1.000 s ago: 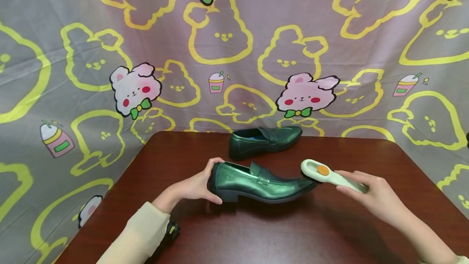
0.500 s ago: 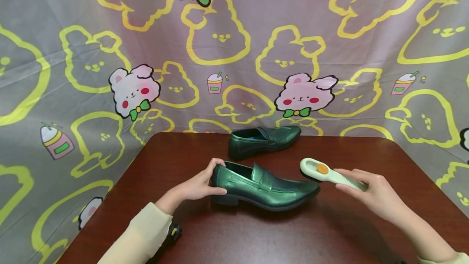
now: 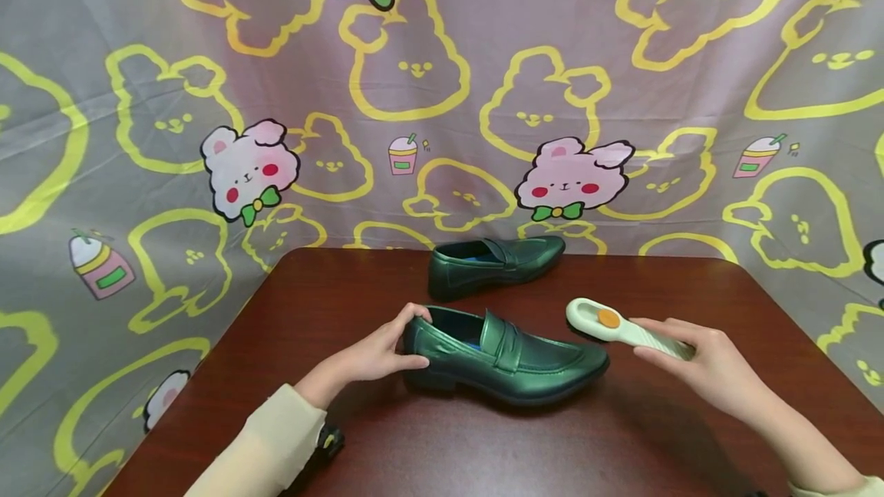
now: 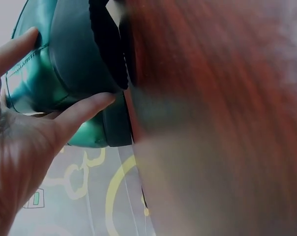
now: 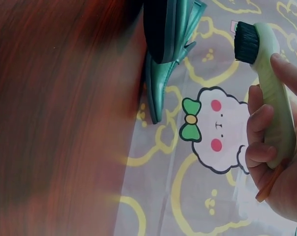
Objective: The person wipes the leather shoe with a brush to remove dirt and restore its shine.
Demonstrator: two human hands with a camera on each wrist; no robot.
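Head: even light, near shoe (image 3: 476,363) gleaming, soft tabletop (image 3: 483,451) glare | left wrist: tabletop blurred

A table (image 3: 525,455) in a nook of printed cloth (image 3: 304,87)
Creased grey-pink cloth hangs behind the red-brown table and along both its sides, printed with yellow bear outlines (image 3: 532,120), red-cheeked rabbits (image 3: 572,176) in green bows (image 3: 558,212) and drink cups (image 3: 403,156); it fills the view past the table, so home, shop or workshop cannot be told

We see a glossy reddish-brown table (image 3: 483,451); near the table's far edge lies a green loafer (image 3: 500,265); toward the table's middle, we cannot tell whether a second loafer (image 3: 507,370) touches it.
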